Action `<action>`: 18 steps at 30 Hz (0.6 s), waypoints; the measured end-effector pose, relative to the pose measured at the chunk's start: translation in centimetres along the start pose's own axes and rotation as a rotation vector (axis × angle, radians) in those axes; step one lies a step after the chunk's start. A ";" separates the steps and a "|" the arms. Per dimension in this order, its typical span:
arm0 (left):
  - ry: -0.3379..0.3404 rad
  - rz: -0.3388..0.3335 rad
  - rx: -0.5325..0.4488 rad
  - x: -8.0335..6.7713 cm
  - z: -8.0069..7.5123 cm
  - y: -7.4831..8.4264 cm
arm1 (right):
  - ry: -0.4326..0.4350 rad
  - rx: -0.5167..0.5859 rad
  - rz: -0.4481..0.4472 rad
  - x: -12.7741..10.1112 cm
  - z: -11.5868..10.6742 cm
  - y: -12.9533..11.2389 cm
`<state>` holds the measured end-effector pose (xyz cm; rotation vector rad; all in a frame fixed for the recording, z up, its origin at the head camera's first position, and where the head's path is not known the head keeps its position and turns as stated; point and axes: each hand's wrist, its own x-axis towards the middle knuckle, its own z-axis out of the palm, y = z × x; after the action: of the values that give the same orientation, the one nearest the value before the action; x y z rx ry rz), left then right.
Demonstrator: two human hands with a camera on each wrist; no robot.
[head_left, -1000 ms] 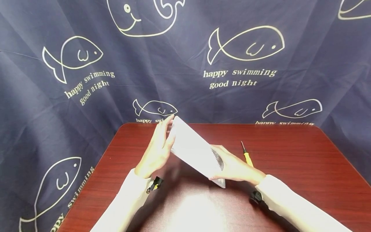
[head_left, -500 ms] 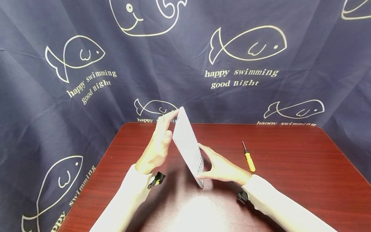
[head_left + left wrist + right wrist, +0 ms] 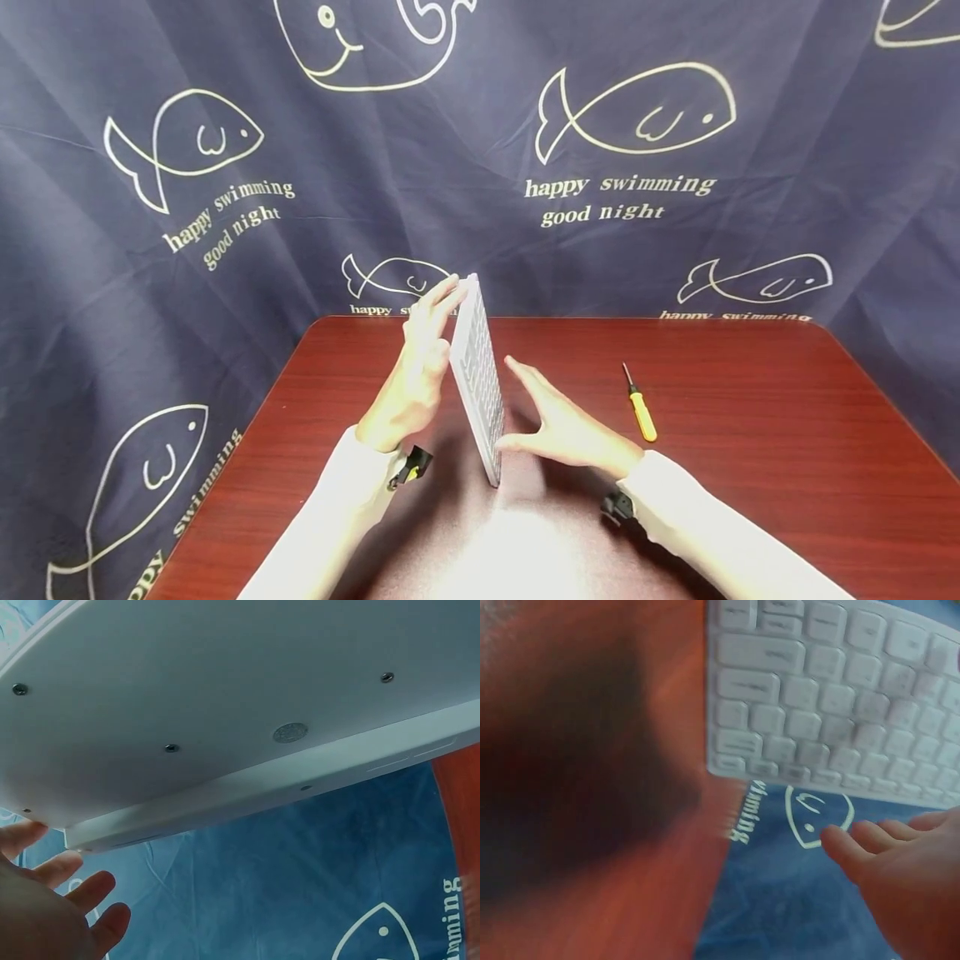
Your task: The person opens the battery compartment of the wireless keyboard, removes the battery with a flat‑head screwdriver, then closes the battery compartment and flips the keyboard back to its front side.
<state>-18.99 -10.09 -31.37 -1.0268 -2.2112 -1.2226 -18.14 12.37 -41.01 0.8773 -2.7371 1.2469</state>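
A white keyboard [image 3: 477,367] stands steeply tilted on a short end over the table, its keys turned to the right. My left hand [image 3: 412,371] is at its back, straight fingers touching the upper end; in the left wrist view the fingertips are right at a corner of the back panel [image 3: 225,697], which has several small screws [image 3: 387,677] and a round pad [image 3: 290,733]. On the key side, my right hand [image 3: 566,427] has its fingers spread, thumb tip at the keys' lower part. The other right fingers are apart from the keyboard in the right wrist view.
A yellow-handled screwdriver [image 3: 641,410] lies on the red-brown table [image 3: 750,450], right of the right hand. Behind the table hangs a dark blue curtain [image 3: 480,167] with fish prints. Bright glare covers the table's near middle.
The keyboard has turned from a slanted lie to nearly upright, its lower end moving left and its keys coming into sight. My right hand has moved left and loosened from it.
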 end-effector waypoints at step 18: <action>-0.021 -0.022 -0.023 0.2 1.6 0.0 | 0.180 0.079 -0.243 0.9 -5.2 -3.5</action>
<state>-19.14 -8.61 -32.10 -1.0314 -2.2353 -1.2554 -18.26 13.69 -34.85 1.0133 -2.3767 1.3208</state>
